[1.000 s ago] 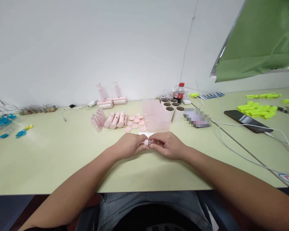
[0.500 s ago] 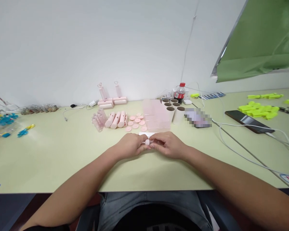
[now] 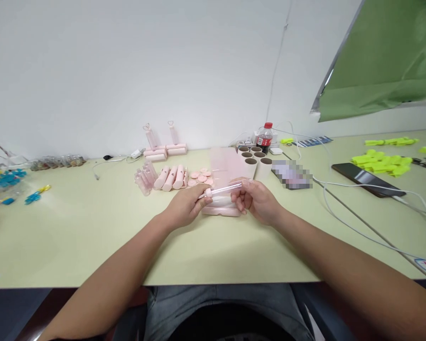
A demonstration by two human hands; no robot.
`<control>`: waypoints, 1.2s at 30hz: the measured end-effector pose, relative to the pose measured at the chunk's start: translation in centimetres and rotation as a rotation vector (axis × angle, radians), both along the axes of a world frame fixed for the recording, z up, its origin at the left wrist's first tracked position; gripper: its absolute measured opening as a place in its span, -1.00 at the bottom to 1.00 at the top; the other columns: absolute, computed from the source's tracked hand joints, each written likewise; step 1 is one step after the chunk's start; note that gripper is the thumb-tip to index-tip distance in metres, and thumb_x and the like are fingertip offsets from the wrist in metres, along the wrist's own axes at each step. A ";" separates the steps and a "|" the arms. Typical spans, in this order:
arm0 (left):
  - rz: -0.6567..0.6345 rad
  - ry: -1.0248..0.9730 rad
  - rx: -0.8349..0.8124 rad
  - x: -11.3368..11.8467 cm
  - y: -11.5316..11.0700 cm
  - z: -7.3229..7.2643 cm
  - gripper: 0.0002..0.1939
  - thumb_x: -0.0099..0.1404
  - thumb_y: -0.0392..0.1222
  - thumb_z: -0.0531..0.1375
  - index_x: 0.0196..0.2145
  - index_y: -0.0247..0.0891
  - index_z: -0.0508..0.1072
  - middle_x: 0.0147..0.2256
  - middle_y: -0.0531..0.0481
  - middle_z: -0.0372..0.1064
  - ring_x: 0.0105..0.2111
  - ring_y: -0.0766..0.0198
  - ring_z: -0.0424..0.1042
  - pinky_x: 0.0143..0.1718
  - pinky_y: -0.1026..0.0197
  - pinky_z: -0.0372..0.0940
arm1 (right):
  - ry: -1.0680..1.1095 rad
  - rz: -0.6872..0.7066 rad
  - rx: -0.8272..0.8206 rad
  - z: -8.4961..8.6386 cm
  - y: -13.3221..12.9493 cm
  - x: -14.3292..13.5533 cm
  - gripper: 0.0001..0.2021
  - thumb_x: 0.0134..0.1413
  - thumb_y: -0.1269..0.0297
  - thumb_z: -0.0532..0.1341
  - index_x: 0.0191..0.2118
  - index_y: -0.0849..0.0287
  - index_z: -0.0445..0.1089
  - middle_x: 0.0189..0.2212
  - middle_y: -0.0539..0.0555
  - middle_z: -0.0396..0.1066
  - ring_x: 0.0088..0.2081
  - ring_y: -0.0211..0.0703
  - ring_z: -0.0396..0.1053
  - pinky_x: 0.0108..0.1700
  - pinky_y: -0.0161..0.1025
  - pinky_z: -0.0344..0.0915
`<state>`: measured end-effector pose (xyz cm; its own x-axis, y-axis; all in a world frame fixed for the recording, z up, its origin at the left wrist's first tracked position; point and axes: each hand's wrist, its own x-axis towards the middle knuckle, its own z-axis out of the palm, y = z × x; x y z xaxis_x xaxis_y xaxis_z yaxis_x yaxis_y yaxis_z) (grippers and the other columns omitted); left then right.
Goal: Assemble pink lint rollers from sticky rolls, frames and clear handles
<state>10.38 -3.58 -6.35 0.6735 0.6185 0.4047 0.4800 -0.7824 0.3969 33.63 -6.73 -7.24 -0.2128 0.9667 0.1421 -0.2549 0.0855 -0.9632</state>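
Spanning both hands, a tube overhangs a case.

Slim clear tube held at both ends

The left hand pinches its pale knob end; the right hand grips the other. A pink-and-white case shows between them on the pale green table. Farther left lie pink cylinders and pink discs; far right, open-topped tubes and a red-capped bottle.

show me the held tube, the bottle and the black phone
Tube [image 3: 226, 189]: head view, middle of its shaft.
Bottle [image 3: 264, 141]: head view, on its label.
Black phone [image 3: 365, 178]: head view, middle of its screen.
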 end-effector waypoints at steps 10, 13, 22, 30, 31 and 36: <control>-0.216 -0.097 -0.542 0.6 -1.1 0.1 -0.47 0.42 0.21 -0.10 -0.34 -0.30 0.38 -0.55 0.08 0.20 -0.54 0.36 0.15 -0.46 0.27 0.10 | 0.017 0.104 -0.051 0.0 -0.9 -0.4 -0.68 -0.09 0.08 0.37 -0.28 0.24 0.52 -0.68 -0.01 0.42 -0.73 -0.32 0.24 -0.70 -0.38 0.15; -0.320 -0.134 -0.974 0.5 -0.9 0.0 -0.45 0.37 0.26 -0.04 -0.35 -0.30 0.40 -0.69 0.18 0.02 -0.68 0.42 -0.05 -0.60 0.29 -0.05 | -0.042 0.162 0.039 -0.1 -1.0 0.1 -0.70 -0.08 0.13 0.37 -0.27 0.25 0.53 -0.65 0.02 0.45 -0.69 -0.31 0.28 -0.66 -0.36 0.19; -0.110 -0.161 -0.344 0.6 -0.7 0.1 -0.55 0.41 0.15 -0.03 -0.19 -0.30 0.42 -0.40 -0.03 0.36 -0.43 0.29 0.31 -0.37 0.22 0.24 | -0.139 0.061 0.116 -0.5 -0.7 -0.4 -0.67 0.00 0.08 0.33 -0.22 0.24 0.46 -0.65 -0.05 0.37 -0.66 -0.30 0.26 -0.62 -0.33 0.20; -0.065 -0.038 0.255 1.2 -1.2 0.0 -0.74 0.40 -0.14 0.08 0.00 -0.25 0.36 -0.22 -0.10 0.47 -0.26 0.18 0.41 -0.19 0.11 0.26 | -0.392 -0.005 0.274 -0.2 -1.5 -1.1 -0.69 -0.02 0.17 0.34 -0.17 0.16 0.34 -0.36 0.04 0.47 -0.43 -0.21 0.38 -0.39 -0.25 0.34; -0.058 -0.076 0.260 1.2 -1.0 -0.2 -0.75 0.41 -0.16 0.07 0.00 -0.26 0.35 -0.22 -0.10 0.47 -0.27 0.20 0.42 -0.19 0.12 0.27 | -0.460 -0.059 0.332 -0.2 -1.5 -1.0 -0.69 -0.01 0.21 0.32 -0.13 0.16 0.34 -0.32 0.06 0.47 -0.38 -0.18 0.40 -0.34 -0.22 0.35; -0.040 -0.235 0.279 0.9 -0.4 -0.7 -0.78 0.40 -0.16 0.09 -0.04 -0.26 0.35 -0.27 -0.08 0.46 -0.34 0.25 0.41 -0.27 0.17 0.31 | -0.880 -0.209 0.609 -0.3 -0.7 -0.3 -0.74 0.06 0.31 0.21 -0.10 0.16 0.44 -0.18 0.18 0.49 -0.13 0.06 0.43 -0.07 -0.02 0.34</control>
